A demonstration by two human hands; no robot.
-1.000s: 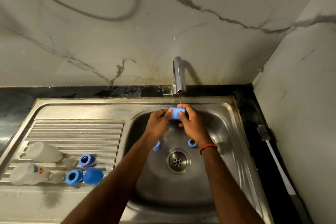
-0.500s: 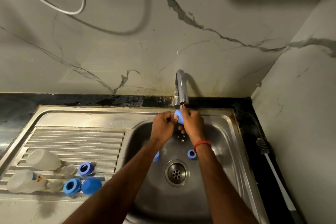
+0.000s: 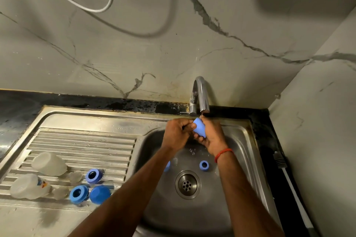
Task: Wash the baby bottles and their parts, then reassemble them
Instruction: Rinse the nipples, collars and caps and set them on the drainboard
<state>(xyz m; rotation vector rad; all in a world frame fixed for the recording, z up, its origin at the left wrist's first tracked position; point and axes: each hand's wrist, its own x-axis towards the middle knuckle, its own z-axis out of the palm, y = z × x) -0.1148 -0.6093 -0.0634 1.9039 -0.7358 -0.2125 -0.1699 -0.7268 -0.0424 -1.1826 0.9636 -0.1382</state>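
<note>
Both my hands hold a light blue bottle cap (image 3: 199, 130) under the spout of the tap (image 3: 200, 96). My right hand (image 3: 212, 136) grips the cap from the right and below. My left hand (image 3: 178, 134) pinches its left side with curled fingers. A blue ring (image 3: 204, 165) lies in the sink basin (image 3: 240, 152), and another blue part (image 3: 167, 166) shows partly behind my left forearm. On the drainboard (image 3: 82, 144) lie two clear bottles (image 3: 49, 163) (image 3: 28, 186), two clear teats (image 3: 75, 176) (image 3: 60, 193), two blue rings (image 3: 93, 175) (image 3: 78, 194) and a blue cap (image 3: 99, 194).
The drain (image 3: 187, 184) sits in the middle of the basin. A white-handled brush (image 3: 289, 181) lies on the black counter at the right. The marble wall rises right behind the tap and on the right side. A grey cable (image 3: 96, 10) hangs on the wall.
The cap has been turned in my hands from lying sideways to tilted on end, closer under the spout. The view has tipped up a little. Parts on the drainboard have not moved.
</note>
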